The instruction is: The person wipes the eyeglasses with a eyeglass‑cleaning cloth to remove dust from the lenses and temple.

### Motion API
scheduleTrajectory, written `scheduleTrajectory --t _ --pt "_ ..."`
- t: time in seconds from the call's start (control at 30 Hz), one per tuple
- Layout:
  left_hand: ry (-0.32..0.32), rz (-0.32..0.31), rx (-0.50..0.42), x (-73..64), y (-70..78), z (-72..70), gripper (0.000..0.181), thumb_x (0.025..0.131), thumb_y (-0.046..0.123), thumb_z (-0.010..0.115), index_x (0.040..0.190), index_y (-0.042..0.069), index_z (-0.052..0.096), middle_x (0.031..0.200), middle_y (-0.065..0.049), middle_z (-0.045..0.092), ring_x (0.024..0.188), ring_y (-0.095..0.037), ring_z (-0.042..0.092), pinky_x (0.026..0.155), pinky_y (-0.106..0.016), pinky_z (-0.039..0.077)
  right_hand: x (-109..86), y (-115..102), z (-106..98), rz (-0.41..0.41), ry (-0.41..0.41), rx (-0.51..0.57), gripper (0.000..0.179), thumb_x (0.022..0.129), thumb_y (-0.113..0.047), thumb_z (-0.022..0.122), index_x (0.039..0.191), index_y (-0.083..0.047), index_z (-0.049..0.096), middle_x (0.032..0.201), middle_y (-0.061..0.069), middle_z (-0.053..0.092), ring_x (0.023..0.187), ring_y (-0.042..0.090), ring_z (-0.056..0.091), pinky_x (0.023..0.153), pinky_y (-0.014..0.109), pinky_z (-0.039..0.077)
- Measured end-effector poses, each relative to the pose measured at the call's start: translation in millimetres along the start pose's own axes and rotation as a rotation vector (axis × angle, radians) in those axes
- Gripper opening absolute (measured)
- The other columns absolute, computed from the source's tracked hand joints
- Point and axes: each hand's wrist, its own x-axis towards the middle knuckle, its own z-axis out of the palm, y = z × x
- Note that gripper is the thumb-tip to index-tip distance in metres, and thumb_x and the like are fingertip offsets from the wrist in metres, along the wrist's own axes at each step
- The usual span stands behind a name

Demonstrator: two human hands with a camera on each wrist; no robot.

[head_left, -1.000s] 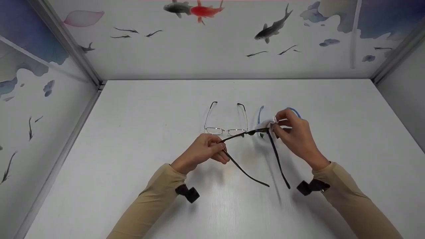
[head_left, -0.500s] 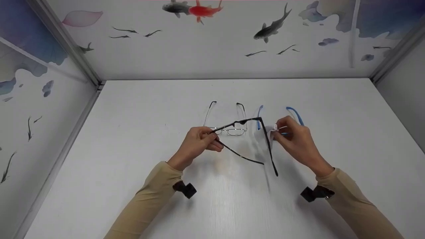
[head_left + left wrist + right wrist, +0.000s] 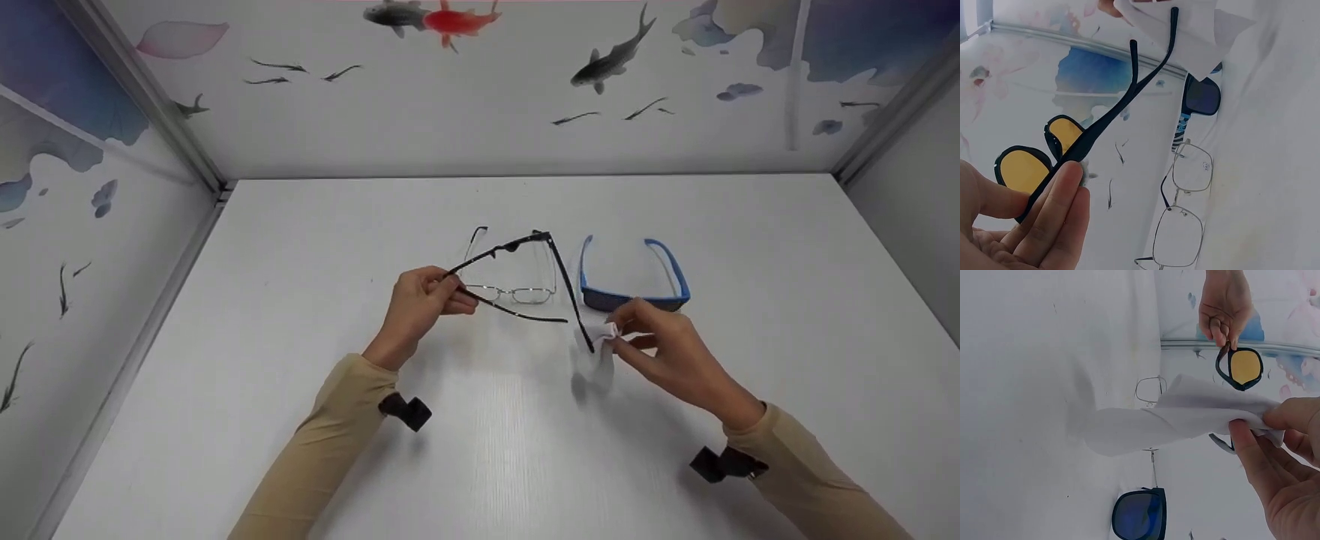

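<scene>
My left hand (image 3: 416, 307) pinches black-framed glasses (image 3: 565, 281) by one front corner, holding them raised with both temples unfolded. Yellow lenses (image 3: 1024, 171) show in the left wrist view. Between thumb and fingers my right hand (image 3: 667, 356) grips a white cloth (image 3: 1129, 430) that hangs down loosely. In the head view one temple tip overlaps the cloth. Silver wire-framed glasses (image 3: 1192, 169) rest on the table behind the raised pair, partly covered by it in the head view. To their right lie blue sunglasses (image 3: 601, 301) with dark lenses, temples pointing away from me.
The white table (image 3: 315, 247) ends at a back panel (image 3: 480, 142) printed with fish. Side panels stand at left and right, with a metal post (image 3: 184, 127) in the left corner. Each wrist carries a small black camera (image 3: 406, 412).
My left hand has moved left and farther from me with the black-framed glasses. My right hand has drawn back towards me with the cloth, leaving the blue sunglasses more fully in view.
</scene>
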Motion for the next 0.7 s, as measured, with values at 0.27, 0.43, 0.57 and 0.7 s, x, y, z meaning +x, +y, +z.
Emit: scheduleTrajectory --t 0.27,0.43,0.57,0.7 --pt "0.050 0.015 -0.004 2.5 -3.7 -4.2 0.013 0.099 -0.003 0.048 0.101 -0.011 0.058 0.081 -0.020 0.070 0.071 -0.022 0.071 0.075 -0.033 0.056 -9.7 -12 4 -0.019 -0.087 0.042 0.032 0.082 0.012 0.068 0.106 -0.008 0.059 0.099 0.000 0.065 0.087 0.016 0.068 0.067 0.027 0.056" --pt "0.040 0.018 0.007 0.7 -2.6 -1.8 0.013 0.099 -0.002 0.048 0.100 -0.011 0.058 0.080 -0.019 0.070 0.070 -0.021 0.071 0.076 -0.033 0.056 -5.4 -17 4 -0.035 -0.032 0.028 0.035 0.081 0.015 0.068 0.106 -0.007 0.059 0.100 0.000 0.066 0.086 0.016 0.067 0.068 0.028 0.056" --pt "0.015 0.001 0.015 -2.0 -0.3 0.9 0.014 0.099 -0.001 0.048 0.100 -0.011 0.058 0.079 -0.019 0.070 0.068 -0.020 0.070 0.076 -0.032 0.056 0.4 -15 5 -0.025 0.074 -0.062 0.035 0.076 0.017 0.071 0.101 -0.006 0.061 0.096 0.000 0.067 0.087 0.014 0.066 0.068 0.027 0.056" --pt "-0.027 -0.027 0.020 -4.1 1.7 4.4 0.014 0.099 -0.002 0.047 0.100 -0.011 0.058 0.078 -0.017 0.070 0.067 -0.018 0.070 0.075 -0.032 0.056 6.0 -10 4 -0.055 0.139 -0.203 0.033 0.074 0.014 0.075 0.096 -0.007 0.062 0.090 0.002 0.066 0.084 0.015 0.065 0.068 0.029 0.056"
